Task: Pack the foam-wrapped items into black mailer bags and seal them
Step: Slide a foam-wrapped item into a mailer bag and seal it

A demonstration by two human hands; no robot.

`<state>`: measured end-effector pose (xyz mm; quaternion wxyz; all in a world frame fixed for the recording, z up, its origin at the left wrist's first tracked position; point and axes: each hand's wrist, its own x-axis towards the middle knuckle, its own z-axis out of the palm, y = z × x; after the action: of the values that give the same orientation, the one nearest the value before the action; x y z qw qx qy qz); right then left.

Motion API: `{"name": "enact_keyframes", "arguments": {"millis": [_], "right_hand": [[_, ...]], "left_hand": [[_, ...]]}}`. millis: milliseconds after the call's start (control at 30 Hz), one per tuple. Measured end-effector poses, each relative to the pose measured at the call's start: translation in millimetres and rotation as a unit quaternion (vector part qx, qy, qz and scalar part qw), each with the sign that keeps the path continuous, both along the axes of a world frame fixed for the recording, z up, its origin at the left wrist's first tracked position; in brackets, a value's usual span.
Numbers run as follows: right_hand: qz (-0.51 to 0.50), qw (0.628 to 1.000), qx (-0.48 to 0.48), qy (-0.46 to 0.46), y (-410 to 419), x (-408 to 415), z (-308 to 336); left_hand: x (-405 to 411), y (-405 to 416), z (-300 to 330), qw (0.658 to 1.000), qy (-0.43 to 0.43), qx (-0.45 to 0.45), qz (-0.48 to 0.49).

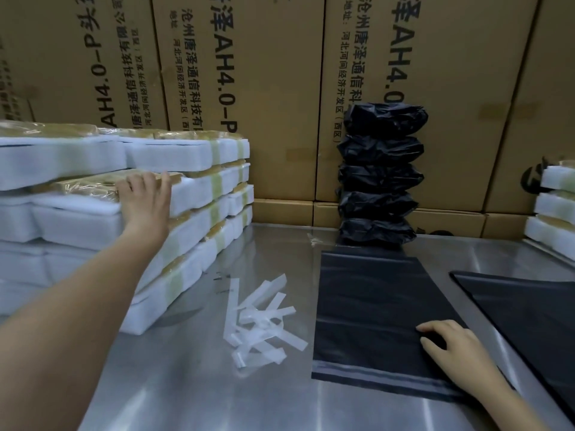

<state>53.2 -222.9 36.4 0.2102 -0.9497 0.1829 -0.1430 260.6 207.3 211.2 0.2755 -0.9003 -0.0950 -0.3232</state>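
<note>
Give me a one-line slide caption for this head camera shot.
Left hand reaches into the stack of foam-wrapped items while right hand rests on a flat black mailer bag.
</note>
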Motion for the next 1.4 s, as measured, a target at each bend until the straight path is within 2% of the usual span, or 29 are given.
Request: {"name": "enact_keyframes", "arguments": {"millis": [233,367,467,567,733,833,900,967,1033,1100,1133,1200,1233,1267,1300,1367,1400], "right_hand": [[0.007,1.0,-0.011,0.019,7.6,-0.9,1.3],[0.008,0.997,-0.048,0.067,18.2,3.5,1.0],[0.006,0.996,-0.088,0.025,28.3,4.8,2.8],[-0.017,0.994,-0.099,-0.041,33.4,4.3,4.9],[0.01,0.996,-0.087,-0.023,31.0,6.0,0.6],[0.021,0.995,-0.083,-0.049,33.5,9.0,1.1],[0.029,0.995,-0.035,-0.092,35.4,6.2,3.2],[0.035,0.987,0.08,-0.133,36.9,0.8,6.5],[0.029,0.952,0.247,-0.181,39.9,-5.8,13.0],[0.018,0.878,0.44,-0.186,45.1,-11.1,21.0],[0.028,0.826,0.537,-0.17,45.7,-13.6,23.5],[0.109,0.706,0.685,-0.142,40.3,-19.7,24.7],[0.159,0.647,0.733,-0.139,36.6,-24.3,25.9],[0.188,0.602,0.762,-0.146,34.3,-30.4,28.9],[0.192,0.583,0.774,-0.157,32.3,-35.5,32.4],[0.166,0.588,0.768,-0.195,28.5,-39.9,36.3],[0.145,0.585,0.768,-0.217,26.1,-40.6,35.9]], "left_hand": [[-5.0,10.5,9.6,1.0,-0.008,-0.008,-0.028],[-12.2,19.2,3.4,0.99,-0.027,-0.072,-0.121],[-23.3,25.7,-0.7,0.976,-0.058,-0.094,-0.186],[-40.4,23.0,-5.4,0.954,-0.098,-0.098,-0.265],[-82.3,3.4,-22.7,0.919,-0.122,-0.033,-0.374],[-105.9,-16.9,-40.2,0.892,-0.139,-0.022,-0.429],[-119.6,-37.1,-52.6,0.862,-0.144,-0.023,-0.486],[-131.3,-63.0,-65.4,0.835,-0.131,-0.019,-0.534],[-141.4,-92.2,-80.5,0.813,-0.111,-0.019,-0.572],[-149.9,-120.1,-96.4,0.791,-0.096,-0.021,-0.603],[-154.3,-134.0,-103.8,0.78,-0.092,-0.02,-0.618],[-162.6,-161.6,-116.0,0.753,-0.098,-0.01,-0.65],[-166.3,-175.1,-121.1,0.738,-0.103,-0.003,-0.667],[-169.3,-187.4,-125.2,0.728,-0.105,0.002,-0.678],[-171.1,-197.5,-128.4,0.724,-0.108,0.002,-0.682],[-167.6,-212.2,-131.6,0.726,-0.107,-0.037,-0.678],[-164.9,-217.3,-132.4,0.724,-0.099,-0.087,-0.677]]}}
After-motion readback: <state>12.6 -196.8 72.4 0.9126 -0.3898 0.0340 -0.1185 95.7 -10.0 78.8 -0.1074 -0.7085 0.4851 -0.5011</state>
